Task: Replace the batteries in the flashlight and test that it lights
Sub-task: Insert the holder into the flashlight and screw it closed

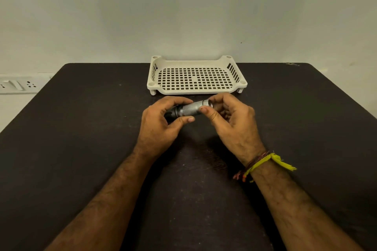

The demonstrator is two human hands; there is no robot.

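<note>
**Inspector A:** Head view, the only one. The flashlight (188, 109) is held level above the dark table (81, 128), just in front of the white perforated tray (195, 89). The tray holds nothing visible.

**Inspector B:** The grips?

**Inspector A:** The left hand (161, 126) has its fingers curled closed around the dark head end, thumb under the knurled barrel. I judge that hold is there to steady the body against twisting. The right hand (230, 120) pinches the tail end between thumb and forefinger, the other fingers loosely curled behind it.

**Inspector B:** Cap on or off?

**Inspector A:** The tail shows an open-looking metal rim. Whether a cap sits in the right palm, I cannot tell. No batteries are in sight.

**Inspector B:** Stage?

**Inspector A:** Early, in my judgement: opening at the tail. No light is visible. A wall socket (18, 85) sits far left, uninvolved.
</note>
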